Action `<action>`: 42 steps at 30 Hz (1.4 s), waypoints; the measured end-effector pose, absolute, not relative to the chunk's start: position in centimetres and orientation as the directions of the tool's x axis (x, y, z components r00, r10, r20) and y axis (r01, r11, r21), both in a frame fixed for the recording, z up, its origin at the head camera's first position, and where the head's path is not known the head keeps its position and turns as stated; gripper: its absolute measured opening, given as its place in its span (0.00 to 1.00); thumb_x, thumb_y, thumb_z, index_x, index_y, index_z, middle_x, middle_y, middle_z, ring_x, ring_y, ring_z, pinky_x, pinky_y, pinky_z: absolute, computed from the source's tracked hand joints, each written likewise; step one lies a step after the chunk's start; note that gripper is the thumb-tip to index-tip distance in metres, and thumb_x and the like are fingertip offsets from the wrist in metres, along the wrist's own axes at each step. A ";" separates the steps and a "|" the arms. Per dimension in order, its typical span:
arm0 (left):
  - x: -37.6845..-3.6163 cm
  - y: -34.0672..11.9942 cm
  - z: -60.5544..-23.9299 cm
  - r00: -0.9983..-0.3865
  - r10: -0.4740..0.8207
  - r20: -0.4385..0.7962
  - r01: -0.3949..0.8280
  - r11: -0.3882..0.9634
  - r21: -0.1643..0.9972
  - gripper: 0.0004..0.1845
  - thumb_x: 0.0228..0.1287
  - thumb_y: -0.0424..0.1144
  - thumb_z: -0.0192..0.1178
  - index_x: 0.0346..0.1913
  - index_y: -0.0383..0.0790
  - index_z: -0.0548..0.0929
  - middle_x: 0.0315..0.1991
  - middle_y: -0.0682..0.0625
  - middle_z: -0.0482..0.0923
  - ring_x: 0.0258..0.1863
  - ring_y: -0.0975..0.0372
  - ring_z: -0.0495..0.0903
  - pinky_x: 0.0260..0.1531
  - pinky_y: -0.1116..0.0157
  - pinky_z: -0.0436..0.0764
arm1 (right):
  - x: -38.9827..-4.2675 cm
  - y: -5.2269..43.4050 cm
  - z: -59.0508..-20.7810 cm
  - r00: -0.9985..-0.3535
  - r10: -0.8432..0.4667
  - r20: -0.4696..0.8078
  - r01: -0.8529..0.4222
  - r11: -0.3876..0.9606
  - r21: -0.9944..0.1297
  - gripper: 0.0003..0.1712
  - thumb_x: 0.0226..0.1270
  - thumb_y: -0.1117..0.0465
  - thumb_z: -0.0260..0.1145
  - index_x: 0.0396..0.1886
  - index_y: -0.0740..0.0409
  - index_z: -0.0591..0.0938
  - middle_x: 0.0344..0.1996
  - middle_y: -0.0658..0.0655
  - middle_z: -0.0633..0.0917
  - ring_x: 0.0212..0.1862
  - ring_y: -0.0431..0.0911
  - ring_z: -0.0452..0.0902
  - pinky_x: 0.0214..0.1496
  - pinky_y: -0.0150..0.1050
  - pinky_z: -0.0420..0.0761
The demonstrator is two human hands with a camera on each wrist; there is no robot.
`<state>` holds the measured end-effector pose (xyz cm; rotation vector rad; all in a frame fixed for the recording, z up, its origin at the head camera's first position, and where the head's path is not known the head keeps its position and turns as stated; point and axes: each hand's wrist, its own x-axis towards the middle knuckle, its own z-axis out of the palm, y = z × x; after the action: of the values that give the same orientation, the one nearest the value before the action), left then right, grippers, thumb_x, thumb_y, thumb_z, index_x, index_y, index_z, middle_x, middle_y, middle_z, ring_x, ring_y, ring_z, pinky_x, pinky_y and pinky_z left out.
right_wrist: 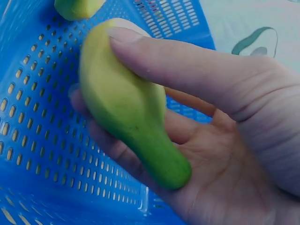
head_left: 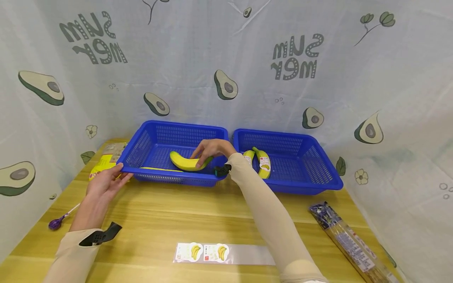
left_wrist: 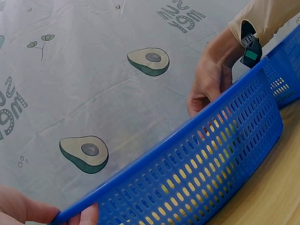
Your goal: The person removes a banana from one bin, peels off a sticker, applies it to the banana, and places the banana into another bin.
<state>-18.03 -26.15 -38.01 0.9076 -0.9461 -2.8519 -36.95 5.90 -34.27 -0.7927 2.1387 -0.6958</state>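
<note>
My right hand [head_left: 211, 149] grips a yellow banana [head_left: 185, 162] inside the left blue basket [head_left: 177, 176]. In the right wrist view the thumb lies along the banana [right_wrist: 119, 93], its green stem end [right_wrist: 164, 164] against the palm. My left hand [head_left: 106, 182] holds the basket's front left corner, thumb over the rim, as the left wrist view also shows. A second banana [head_left: 161, 169] lies low behind the basket's front wall, mostly hidden by it. Two bananas with white labels lie in the right blue basket [head_left: 297, 184], the nearer-to-middle one [head_left: 249, 156] partly behind my sleeve.
A strip of banana stickers [head_left: 203, 252] lies at the table's front. On the right is a long clear packet [head_left: 350, 241] of thin sticks. A purple lollipop [head_left: 55, 224] and a yellow bag [head_left: 104, 162] are on the left. A printed curtain [head_left: 191, 59] hangs behind.
</note>
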 end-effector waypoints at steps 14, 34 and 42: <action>-18.0 -26.4 -38.2 -0.850 -0.131 -0.511 -0.184 -0.834 0.520 0.26 0.76 0.31 0.65 0.69 0.52 0.71 0.47 0.49 0.80 0.47 0.59 0.84 0.62 0.61 0.85 | -37.0 7.0 -34.4 -0.607 -0.747 -0.272 -0.288 0.526 -0.800 0.25 0.67 0.70 0.79 0.64 0.64 0.87 0.50 0.59 0.93 0.48 0.46 0.90 0.55 0.39 0.90; -17.9 -26.8 -38.6 -0.863 -0.054 -0.502 -0.195 -0.882 0.429 0.24 0.76 0.30 0.64 0.67 0.54 0.73 0.43 0.47 0.83 0.49 0.57 0.86 0.66 0.60 0.82 | -35.0 9.9 -31.5 -0.472 -0.871 -0.137 -0.401 0.350 -0.846 0.27 0.74 0.73 0.72 0.70 0.69 0.80 0.56 0.62 0.91 0.52 0.46 0.90 0.55 0.37 0.89; -17.6 -26.9 -38.9 -0.852 -0.073 -0.519 -0.176 -0.893 0.415 0.20 0.75 0.30 0.66 0.62 0.52 0.77 0.43 0.47 0.84 0.50 0.58 0.86 0.64 0.60 0.84 | -33.8 11.5 -30.9 -0.400 -0.911 -0.102 -0.425 0.283 -0.860 0.26 0.74 0.74 0.69 0.70 0.71 0.80 0.54 0.62 0.91 0.49 0.44 0.89 0.53 0.36 0.88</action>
<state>-17.63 -26.95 -38.91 0.8659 -0.7350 -2.9880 -33.76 11.47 -30.89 -1.1937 1.9520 -1.0375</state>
